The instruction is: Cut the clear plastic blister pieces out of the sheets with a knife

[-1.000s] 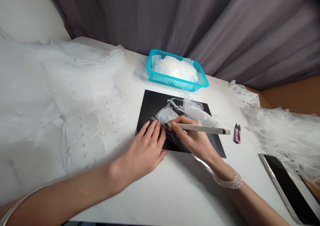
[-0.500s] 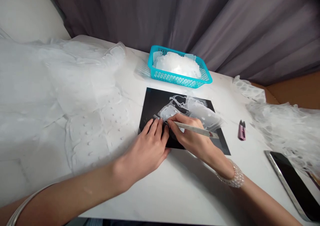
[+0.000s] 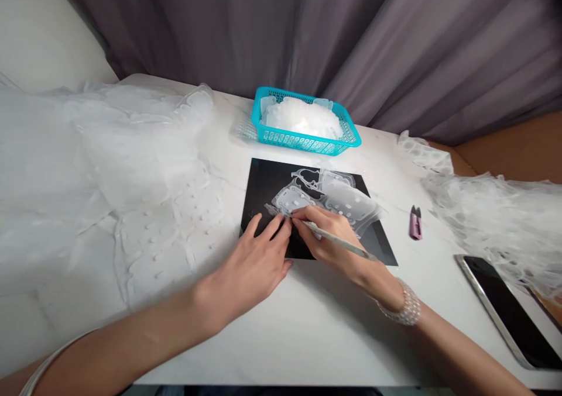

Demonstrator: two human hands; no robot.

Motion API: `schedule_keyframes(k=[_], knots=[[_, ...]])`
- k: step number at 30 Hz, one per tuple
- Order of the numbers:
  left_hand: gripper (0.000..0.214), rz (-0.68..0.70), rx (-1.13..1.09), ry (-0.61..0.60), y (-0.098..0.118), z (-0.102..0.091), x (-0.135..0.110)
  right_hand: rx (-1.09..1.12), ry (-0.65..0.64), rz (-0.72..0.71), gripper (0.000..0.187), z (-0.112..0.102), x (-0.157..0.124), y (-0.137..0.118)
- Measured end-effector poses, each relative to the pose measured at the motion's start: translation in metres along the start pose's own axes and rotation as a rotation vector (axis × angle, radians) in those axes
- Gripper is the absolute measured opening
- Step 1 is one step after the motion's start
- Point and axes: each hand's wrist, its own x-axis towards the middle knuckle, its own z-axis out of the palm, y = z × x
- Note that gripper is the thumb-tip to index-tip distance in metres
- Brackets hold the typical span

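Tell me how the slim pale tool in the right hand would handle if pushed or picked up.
The slim pale tool is likely light, being so slender and finger-held by the right hand. It seems fairly stiff, as its shaft looks nearly straight. Rolling is hard to judge.

One left hand and one right hand made two; there was one slim tool, one black mat, one blue basket, one pair of snips, one phone, one beaded bracelet and one curtain. The translucent pieces overlapped too much to count.
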Motion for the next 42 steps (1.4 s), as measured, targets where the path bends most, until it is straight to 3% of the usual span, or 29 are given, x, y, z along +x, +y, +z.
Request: schedule_keyframes(k=[7,13,16,18,20,22,25,26,29,31,33,36,39,42], knots=[[0.049,-0.013,-0.130,-0.027,-0.009,-0.006,0.001,-0.117,0.000,-0.260,0.028,0.010,-0.002,0.004],[0.044,-0.019,-0.248,-0.024,-0.014,-0.003,0.000,-0.290,-0.076,-0.248,0.032,0.009,-0.001,-0.008],[0.043,-0.007,-0.254,-0.026,-0.016,-0.004,-0.001,-0.201,-0.099,-0.267,0.036,0.009,-0.002,-0.010],[0.045,0.002,-0.229,-0.026,-0.016,-0.005,-0.001,-0.026,-0.076,-0.256,0.035,0.009,-0.002,-0.008],[0.048,0.009,-0.195,-0.015,-0.017,-0.006,-0.001,0.216,0.034,-0.152,0.032,0.004,0.000,0.000],[0.051,0.023,-0.164,-0.009,-0.018,-0.005,-0.001,0.518,0.212,0.046,0.025,-0.011,0.001,0.016],[0.053,0.054,-0.138,-0.011,-0.018,-0.003,-0.002,0.919,0.511,0.374,0.019,-0.055,0.001,0.056],[0.053,0.059,-0.133,-0.007,-0.017,-0.003,-0.002,0.943,0.575,0.422,0.018,-0.072,-0.002,0.072],[0.052,0.051,-0.150,0.007,-0.017,-0.004,-0.003,0.957,0.619,0.501,0.013,-0.111,-0.014,0.107],[0.049,0.025,-0.213,0.007,-0.019,-0.007,-0.001,0.975,0.584,0.520,0.012,-0.118,-0.022,0.111],[0.043,-0.017,-0.354,-0.010,-0.024,-0.014,0.003,1.003,0.546,0.492,0.016,-0.112,-0.025,0.097],[0.035,-0.178,-0.718,0.028,-0.031,-0.028,0.016,0.976,0.504,0.347,0.019,-0.091,-0.024,0.052],[0.039,-0.471,-1.252,0.130,-0.034,-0.037,0.032,0.700,0.398,0.133,0.020,-0.071,-0.026,0.002],[0.045,-0.659,-1.797,0.066,-0.032,-0.036,0.044,0.355,0.121,-0.161,0.030,-0.057,-0.032,-0.030]])
